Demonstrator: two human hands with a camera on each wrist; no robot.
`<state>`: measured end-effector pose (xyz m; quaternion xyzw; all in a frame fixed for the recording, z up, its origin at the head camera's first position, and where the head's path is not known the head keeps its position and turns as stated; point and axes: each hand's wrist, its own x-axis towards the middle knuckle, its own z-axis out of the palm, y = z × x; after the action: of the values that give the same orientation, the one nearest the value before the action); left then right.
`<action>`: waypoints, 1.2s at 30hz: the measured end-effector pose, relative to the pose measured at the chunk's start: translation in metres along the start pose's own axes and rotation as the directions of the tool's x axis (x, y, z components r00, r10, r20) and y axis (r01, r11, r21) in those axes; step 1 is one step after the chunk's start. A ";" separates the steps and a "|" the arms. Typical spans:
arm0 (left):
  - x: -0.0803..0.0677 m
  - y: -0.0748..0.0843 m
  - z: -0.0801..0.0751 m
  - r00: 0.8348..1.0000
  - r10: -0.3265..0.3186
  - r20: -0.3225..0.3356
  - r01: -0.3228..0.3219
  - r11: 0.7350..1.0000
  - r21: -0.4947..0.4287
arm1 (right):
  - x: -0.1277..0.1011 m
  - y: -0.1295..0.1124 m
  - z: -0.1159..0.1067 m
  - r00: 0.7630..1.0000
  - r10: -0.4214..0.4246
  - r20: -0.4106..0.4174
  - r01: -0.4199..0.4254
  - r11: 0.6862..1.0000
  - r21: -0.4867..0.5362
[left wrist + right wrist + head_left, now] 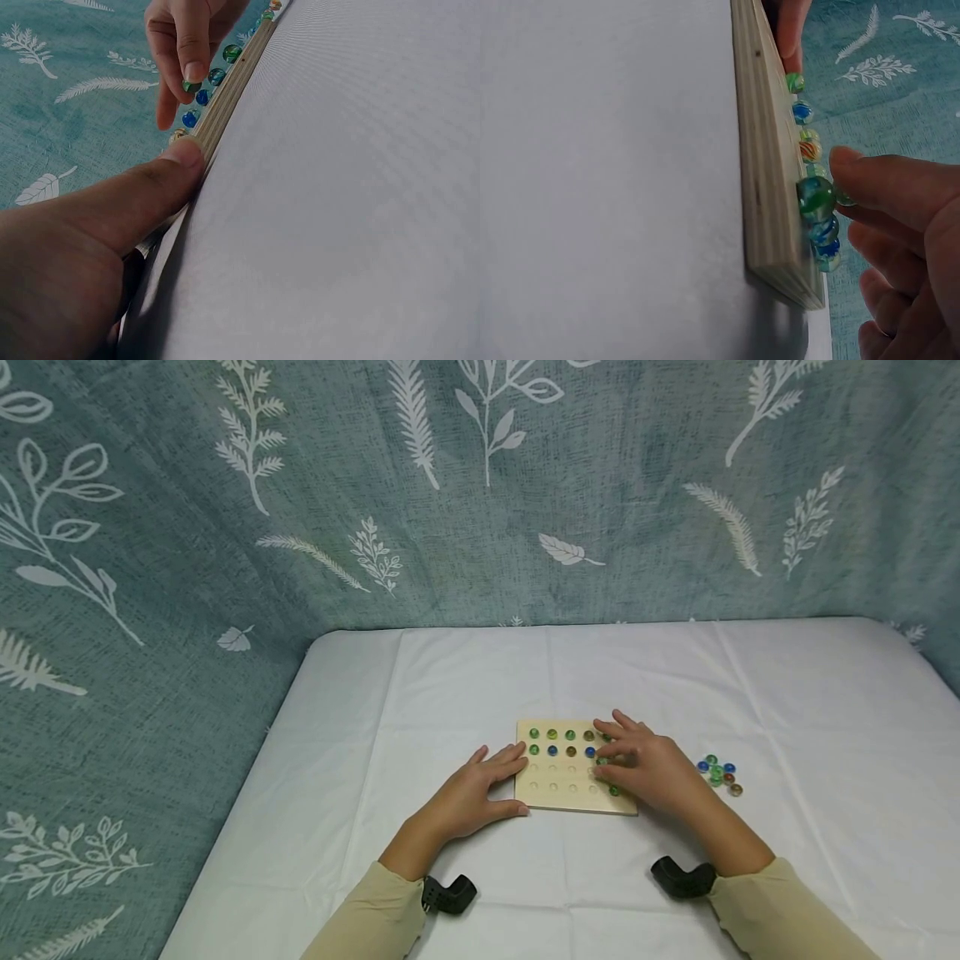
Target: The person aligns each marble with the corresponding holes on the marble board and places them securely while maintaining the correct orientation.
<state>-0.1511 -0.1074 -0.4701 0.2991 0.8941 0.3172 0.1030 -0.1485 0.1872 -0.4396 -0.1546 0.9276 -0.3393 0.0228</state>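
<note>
**Two hands at a wooden marble board on a white cloth**

A person in beige sleeves is working over a square, pale wooden board with rows of round dimples [558, 781], which is lying flat on a white tablecloth [465, 693]. The left hand [480, 793] is resting on the cloth against the board's left edge, fingers straight and together, thumb pressing the near corner; it is gripping nothing. The left wrist view is showing what the head view cannot: the thumb tip [184, 154] is touching the layered plywood edge of the board.

The right hand [645, 768] is lying over the board's right side, covering several dimples. From the head camera its grip is hard to read, but the left wrist view is showing thumb and forefinger pinching a small green glass marble [191, 86] just above the board's surface. In the right wrist view a larger-looking green marble [815, 196] is sitting on the board at the fingertips [862, 169]; this is probably the same one, though I cannot be sure.

Green, blue and amber glass marbles [570, 736] are filling the two far rows of the board, while the near rows are mostly showing bare dimples. A small loose heap of spare marbles [718, 772] is lying on the cloth to the right, apart from the board. A teal fabric backdrop with white leaf prints [225, 527] is hanging behind.
</note>
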 end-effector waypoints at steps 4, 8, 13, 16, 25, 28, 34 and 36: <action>0.000 0.000 0.000 1.000 0.002 0.002 -0.002 1.000 -0.003 | 0.001 -0.001 0.004 1.000 -0.019 0.017 0.019 0.999 -0.025; 0.000 0.001 0.000 1.000 0.002 0.003 -0.002 1.000 -0.006 | 0.002 -0.002 0.006 0.999 -0.037 0.034 0.039 0.998 -0.051; -0.001 0.000 0.001 1.000 0.004 0.003 -0.004 1.000 -0.003 | 0.002 -0.004 0.007 0.999 -0.037 0.038 0.039 0.997 -0.062; 0.000 0.000 0.001 1.000 0.009 0.002 -0.009 1.000 -0.001 | 0.003 -0.005 0.008 0.999 -0.036 0.039 0.039 0.997 -0.067; 0.000 0.000 0.000 1.000 0.011 0.001 -0.011 1.000 -0.005 | 0.004 -0.009 0.008 0.999 -0.030 0.038 0.033 0.996 -0.080; 0.000 0.000 -0.001 1.000 0.014 0.001 -0.014 1.000 -0.003 | 0.005 -0.009 0.008 0.999 -0.029 0.038 0.032 0.996 -0.080; 0.000 -0.001 0.000 1.000 0.016 0.003 -0.016 1.000 -0.002 | 0.005 -0.008 0.009 0.999 -0.029 0.036 0.032 0.996 -0.078; 0.000 -0.001 0.000 1.000 0.017 0.002 -0.017 1.000 -0.002 | 0.005 -0.007 0.009 0.999 -0.032 0.033 0.034 0.996 -0.077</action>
<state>-0.1520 -0.1083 -0.4707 0.3070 0.8911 0.3185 0.1016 -0.1501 0.1747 -0.4419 -0.1761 0.9369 -0.3008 0.0261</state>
